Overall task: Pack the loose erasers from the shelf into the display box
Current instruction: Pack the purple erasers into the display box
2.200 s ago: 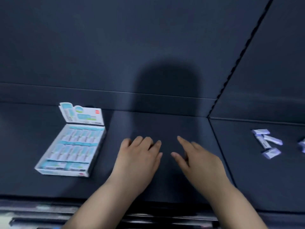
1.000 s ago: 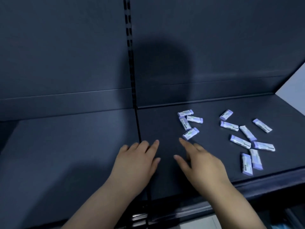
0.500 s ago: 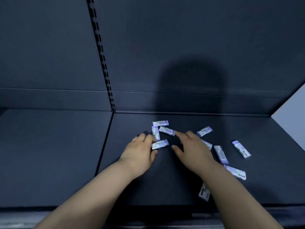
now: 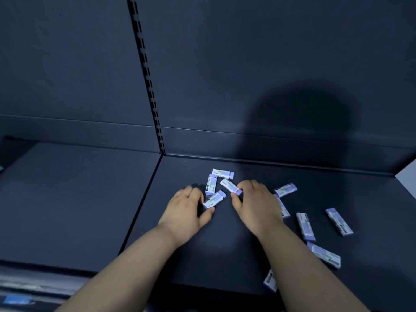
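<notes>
Several loose erasers in white and purple sleeves lie scattered on the dark shelf [image 4: 225, 244]. My left hand [image 4: 186, 210] pinches one eraser [image 4: 215, 199] between thumb and fingers. My right hand [image 4: 256, 203] has its fingers curled round the end of a second eraser [image 4: 229, 185]. Two more erasers [image 4: 222, 173] [image 4: 211, 185] lie just beyond my fingers. Others lie to the right [image 4: 285, 189] [image 4: 305, 226] [image 4: 338, 221] [image 4: 325, 255], and one eraser [image 4: 270, 280] is partly hidden under my right forearm. The display box is out of view.
A slotted upright [image 4: 148, 82] divides the back panel, and a seam [image 4: 144, 199] splits the shelf into left and right boards. The shelf's front edge [image 4: 67, 269] runs along the bottom. A pale side wall [image 4: 407, 176] bounds the right end.
The view swung right from the display box to the erasers. Both hands reached forward from the bare shelf, and each now has its fingers on an eraser.
</notes>
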The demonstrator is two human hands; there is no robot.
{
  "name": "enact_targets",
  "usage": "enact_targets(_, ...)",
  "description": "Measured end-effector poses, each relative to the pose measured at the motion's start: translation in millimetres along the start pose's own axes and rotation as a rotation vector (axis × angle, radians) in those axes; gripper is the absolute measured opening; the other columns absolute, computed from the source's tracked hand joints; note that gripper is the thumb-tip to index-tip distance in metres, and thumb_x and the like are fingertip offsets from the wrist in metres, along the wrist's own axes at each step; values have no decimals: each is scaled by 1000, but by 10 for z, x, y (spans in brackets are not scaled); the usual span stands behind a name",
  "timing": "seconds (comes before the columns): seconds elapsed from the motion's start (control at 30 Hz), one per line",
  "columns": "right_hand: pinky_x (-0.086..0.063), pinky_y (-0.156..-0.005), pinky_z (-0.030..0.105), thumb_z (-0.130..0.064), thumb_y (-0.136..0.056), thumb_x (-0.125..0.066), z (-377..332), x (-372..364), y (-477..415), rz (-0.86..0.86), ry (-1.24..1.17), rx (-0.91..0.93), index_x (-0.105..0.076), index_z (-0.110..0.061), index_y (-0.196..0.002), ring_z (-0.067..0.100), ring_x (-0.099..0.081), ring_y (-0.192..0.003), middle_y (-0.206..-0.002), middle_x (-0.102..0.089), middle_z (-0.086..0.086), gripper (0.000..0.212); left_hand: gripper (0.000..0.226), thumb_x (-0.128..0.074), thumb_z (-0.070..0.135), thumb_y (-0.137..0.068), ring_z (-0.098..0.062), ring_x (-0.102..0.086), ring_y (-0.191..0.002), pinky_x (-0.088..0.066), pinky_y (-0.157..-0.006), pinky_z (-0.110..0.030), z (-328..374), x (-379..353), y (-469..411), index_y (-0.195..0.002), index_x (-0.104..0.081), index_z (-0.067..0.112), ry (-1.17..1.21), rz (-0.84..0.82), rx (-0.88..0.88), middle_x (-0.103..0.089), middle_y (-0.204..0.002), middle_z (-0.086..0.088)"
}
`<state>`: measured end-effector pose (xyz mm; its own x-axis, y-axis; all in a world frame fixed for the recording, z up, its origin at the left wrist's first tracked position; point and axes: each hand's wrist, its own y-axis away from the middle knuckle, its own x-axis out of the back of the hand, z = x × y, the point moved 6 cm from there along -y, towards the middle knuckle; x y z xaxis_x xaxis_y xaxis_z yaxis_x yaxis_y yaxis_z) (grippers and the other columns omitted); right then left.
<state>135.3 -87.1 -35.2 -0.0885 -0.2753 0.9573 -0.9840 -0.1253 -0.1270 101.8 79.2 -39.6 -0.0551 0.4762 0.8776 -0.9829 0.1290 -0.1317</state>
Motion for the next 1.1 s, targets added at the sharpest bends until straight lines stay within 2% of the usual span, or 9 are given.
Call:
enact_targets(0.2, -41, -69, 28, -43, -86, -54, 17, 66, 35, 25, -152, -6, -52, -27, -98, 10, -52, -93, -100, -49, -11, 20, 30, -59, 45, -82, -10, -36, -84, -24, -78, -16, -9, 0, 16, -84, -43, 20, 1, 27, -10, -40, -84, 9)
enact_targets(0.4, -37, -68, 24, -32, -84, -61, 129, 142, 35, 116, -435, -62, -57, -32, -88, 5, -51, -79, -87, -50, -13, 6, 25, -59, 39, -84, -11, -38, -88, -26, -81, -15, -44, 11, 9, -92, -49, 18, 48, 50, -3, -42, -88, 8)
enact_targets(0.57, -39, -84, 18, -21, -91, -56, 238, 160, 23, 141, -763, -85, -60, -32, -109, 4, -54, -91, -97, -55, -17, 21, 24, -56, 36, -88, -15, -46, -98, -26, -85, -14, -57, 0, 6, -101, -53, 17, 28, 63, -4, -45, -94, 8)
enact_targets(0.67, -42, -79, 19, -19, -89, -58, 244, 141, 18, 74, -866, -115, -53, -42, -99, 1, -55, -83, -89, -59, -17, 26, 25, -57, 36, -88, -16, -47, -96, -27, -84, -15, -59, 2, 1, -103, -55, 17, 18, 73, -7, -43, -91, 9)
enact_targets(0.8, -47, -81, 30, -20, -87, -59, 209, 89, -8, -48, -655, -101, -58, -34, -86, 8, -57, -83, -84, -63, -15, 14, 25, -62, 43, -83, -11, -44, -87, -33, -80, -17, -73, 6, 3, -89, -52, 20, 63, 76, -12, -42, -83, 14)
enact_targets(0.87, -44, -84, 29, -27, -89, -55, 140, 58, -1, -97, -416, -19, -62, -33, -92, 8, -54, -92, -91, -61, -16, 10, 33, -61, 57, -75, -7, -39, -80, -30, -73, -14, -61, -6, -2, -79, -47, 27, 71, 32, -38, -40, -76, 19)
enact_targets(0.93, -42, -87, 26, -33, -89, -55, 104, 61, 12, -86, -343, 31, -65, -32, -101, 7, -51, -102, -101, -57, -17, 16, 42, -52, 72, -67, -5, -38, -77, -29, -70, -11, -47, -11, -11, -75, -46, 31, 58, -5, -82, -40, -74, 21)
enact_targets(1.0, -41, -90, 23, -39, -85, -62, 110, 90, 24, -95, -404, 44, -65, -31, -110, 6, -49, -106, -106, -51, -19, 26, 47, -46, 76, -64, -4, -41, -79, -30, -71, -8, -49, -1, -17, -82, -52, 33, 83, -15, -90, -44, -76, 21)
enact_targets(1.1, -35, -94, 20, -50, -68, -75, 139, 71, 43, -238, -406, 76, -56, -33, -122, 4, -44, -109, -111, -43, -18, 59, 67, -39, 75, -65, -4, -43, -86, -30, -78, -9, -53, 13, -27, -117, -54, 35, 94, -29, -71, -44, -81, 21)
